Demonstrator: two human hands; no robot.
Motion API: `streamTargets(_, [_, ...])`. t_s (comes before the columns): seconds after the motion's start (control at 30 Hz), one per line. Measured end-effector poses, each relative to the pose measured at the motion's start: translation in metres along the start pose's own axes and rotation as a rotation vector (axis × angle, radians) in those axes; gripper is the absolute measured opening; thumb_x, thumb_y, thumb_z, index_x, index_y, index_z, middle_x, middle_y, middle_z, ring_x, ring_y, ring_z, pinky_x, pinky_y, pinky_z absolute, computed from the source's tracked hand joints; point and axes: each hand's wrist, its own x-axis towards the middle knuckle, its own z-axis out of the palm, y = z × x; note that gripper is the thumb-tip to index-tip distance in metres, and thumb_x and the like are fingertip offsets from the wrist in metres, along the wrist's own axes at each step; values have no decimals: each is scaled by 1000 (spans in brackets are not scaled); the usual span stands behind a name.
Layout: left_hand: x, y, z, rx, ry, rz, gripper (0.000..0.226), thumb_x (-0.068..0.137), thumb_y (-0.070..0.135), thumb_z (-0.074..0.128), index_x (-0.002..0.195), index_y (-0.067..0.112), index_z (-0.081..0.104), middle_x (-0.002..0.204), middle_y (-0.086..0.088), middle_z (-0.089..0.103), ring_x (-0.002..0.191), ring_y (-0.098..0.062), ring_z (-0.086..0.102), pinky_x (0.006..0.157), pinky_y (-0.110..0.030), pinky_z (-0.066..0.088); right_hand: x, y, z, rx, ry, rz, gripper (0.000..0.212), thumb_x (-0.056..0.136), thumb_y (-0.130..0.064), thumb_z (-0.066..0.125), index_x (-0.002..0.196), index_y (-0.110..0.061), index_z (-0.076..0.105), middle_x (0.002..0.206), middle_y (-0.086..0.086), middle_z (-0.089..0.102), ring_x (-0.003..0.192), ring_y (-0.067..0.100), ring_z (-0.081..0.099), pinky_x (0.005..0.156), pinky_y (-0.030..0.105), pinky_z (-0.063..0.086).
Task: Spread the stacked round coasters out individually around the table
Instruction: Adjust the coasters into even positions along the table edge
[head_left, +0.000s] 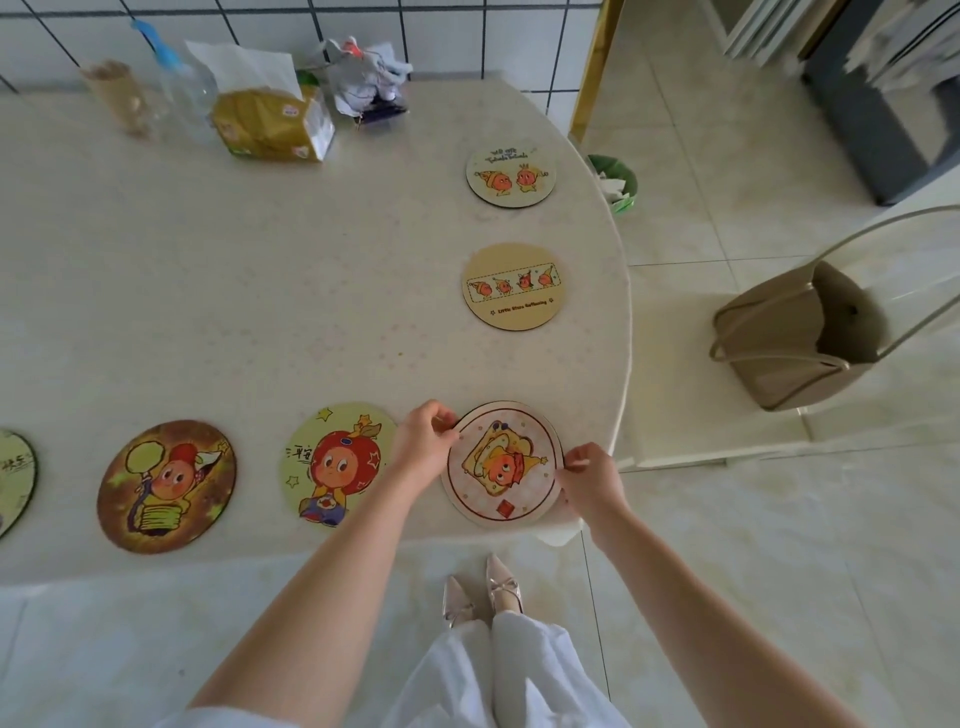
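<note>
Several round cartoon coasters lie apart on the pale table (260, 291). A pink-bordered coaster (503, 464) sits at the near right corner. My left hand (423, 441) pinches its upper left edge and my right hand (592, 478) pinches its right edge. To its left lie a yellow-green coaster (332, 465), a brown coaster (166, 486) and, cut off by the frame's left edge, another coaster (14, 480). Further back along the right edge lie a tan coaster (513, 286) and a cream coaster (509, 172).
At the back of the table stand a tissue pack (272, 122), a clear bottle (179, 85), a brown cup (117, 96) and crumpled bags (366, 78). A green bin (618, 182) and a beige handbag (795, 338) on a clear chair stand to the right.
</note>
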Motion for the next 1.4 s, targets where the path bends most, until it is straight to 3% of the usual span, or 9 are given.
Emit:
streamTargets(0.1, [-10,-2,-4,-142,-22,-84,6,90,12,63,94,12,58,90,0,63,83,-18,63,72,-31,56,5,-14,-10,-9,6,-77,17,89,-4,54,102,-15,55,104,6,64,84,23,64,79,44,59])
streamTargets(0.33, [-36,2,-4,-447,-155,-236,15,92,33,60,104,24,60,87,-10,72,71,-19,70,68,-32,61,33,-84,-20,-264,-115,-380,25,92,-8,49,92,-27,65,87,-1,69,47,11,50,37,20,39])
streamTargets(0.57, [-53,-13,15,-629,-234,-304,20,88,16,67,104,9,56,81,-14,76,73,-29,74,62,-36,61,45,-113,-2,-605,-390,-597,28,89,-10,56,79,-35,65,92,-2,70,58,11,55,49,19,42])
streamTargets(0.67, [-63,-13,30,-503,-193,-320,18,89,18,66,101,6,58,91,-16,72,71,-25,73,64,-38,61,47,-108,12,-724,-510,-639,27,87,-7,55,84,-30,69,95,-4,67,75,19,65,72,26,52])
streamTargets(0.73, [-66,-14,34,-415,-176,-342,16,90,18,65,97,5,60,96,-17,71,74,-27,73,67,-40,62,48,-102,23,-731,-513,-667,26,87,-4,56,88,-24,73,99,-2,69,87,16,63,87,29,49])
streamTargets(0.83, [-70,-14,31,-330,-195,-359,19,92,22,61,90,3,58,85,-15,72,65,-22,71,62,-35,59,50,-95,34,-736,-492,-675,23,88,-2,58,91,-18,74,105,-1,72,86,7,58,83,22,42])
streamTargets(1.07, [-67,-24,-11,-42,-83,-280,13,92,21,59,83,12,63,82,-11,72,76,-24,70,71,-37,59,42,-94,46,-732,-320,-728,24,92,0,50,102,-10,69,110,8,69,100,21,64,93,36,53])
streamTargets(1.27, [-56,-52,-76,25,230,-310,10,90,13,55,85,18,62,83,-5,66,70,-26,65,61,-36,53,-4,-93,87,-494,-398,-386,32,92,-12,42,118,-14,59,108,9,64,89,24,68,76,37,60])
streamTargets(1.4, [-50,-76,-107,131,365,-306,33,85,13,63,118,12,59,117,-8,55,103,-25,55,74,-32,42,-28,-81,118,-277,-437,-82,37,88,-6,51,124,-10,55,96,8,68,90,22,70,83,41,60])
